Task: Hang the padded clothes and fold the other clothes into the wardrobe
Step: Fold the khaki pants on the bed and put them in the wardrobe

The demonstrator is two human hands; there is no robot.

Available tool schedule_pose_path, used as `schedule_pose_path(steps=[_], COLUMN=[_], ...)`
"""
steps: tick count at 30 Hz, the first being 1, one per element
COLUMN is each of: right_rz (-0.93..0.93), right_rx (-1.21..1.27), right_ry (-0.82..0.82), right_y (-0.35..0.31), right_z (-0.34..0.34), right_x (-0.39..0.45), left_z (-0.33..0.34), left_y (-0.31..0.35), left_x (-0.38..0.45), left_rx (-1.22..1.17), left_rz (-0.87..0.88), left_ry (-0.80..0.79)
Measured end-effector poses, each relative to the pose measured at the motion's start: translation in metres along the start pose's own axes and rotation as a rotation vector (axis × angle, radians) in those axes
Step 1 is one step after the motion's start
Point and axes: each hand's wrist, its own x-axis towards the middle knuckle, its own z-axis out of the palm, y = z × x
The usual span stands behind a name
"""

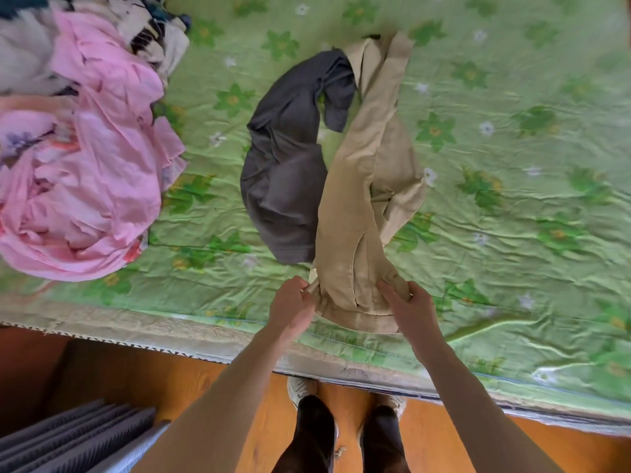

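Both hands, left hand (290, 302) & right hand (406, 302), are pinching the tan trousers' (362, 206) waistband at the green floral bed's (512, 199) near edge. Folding's starting; next they're needing straightening, clear of the dark grey garment (283, 172).

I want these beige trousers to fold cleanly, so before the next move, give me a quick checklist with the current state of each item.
1. Both hands on the waistband: ok. The left hand and right hand each pinch the near end of the beige trousers.
2. Trousers lying flat: not ok, legs twisted and bunched.
3. Trousers free of other clothes: not ok, the dark grey garment lies against them, tucked under at the far end.
4. Bare space on the green bedspread: ok, to the right.
5. Pink pile out of the way: ok.
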Motion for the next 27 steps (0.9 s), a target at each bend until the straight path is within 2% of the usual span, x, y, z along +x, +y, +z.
schedule_pose_path(steps=[4,9,15,22,24,27], right_rz=[-0.012,-0.082,-0.214,-0.302,-0.352,-0.440], right_rx=[0.024,0.067,0.080,0.294,0.314,0.313], right_ry=[0.105,0.197,0.223,0.179,0.169,0.121], right_y=[-0.034,-0.091,-0.163,-0.233,-0.256,-0.291], right_z=[-0.046,-0.098,-0.152,-0.209,-0.223,-0.241], right_x=[-0.030,-0.071,-0.105,-0.119,-0.120,-0.128], left_z=[-0.035,-0.076,-0.125,-0.154,-0.161,-0.168], left_y=[0.041,0.103,0.183,0.255,0.272,0.292], left_x=[-0.040,-0.081,-0.112,-0.133,-0.137,-0.142], left_rx=[0.017,-0.115,-0.165,-0.252,-0.210,0.044], left_rz=[0.042,0.157,0.309,0.436,0.486,0.552], left_ry=[0.000,0.081,0.013,0.009,0.019,-0.120])
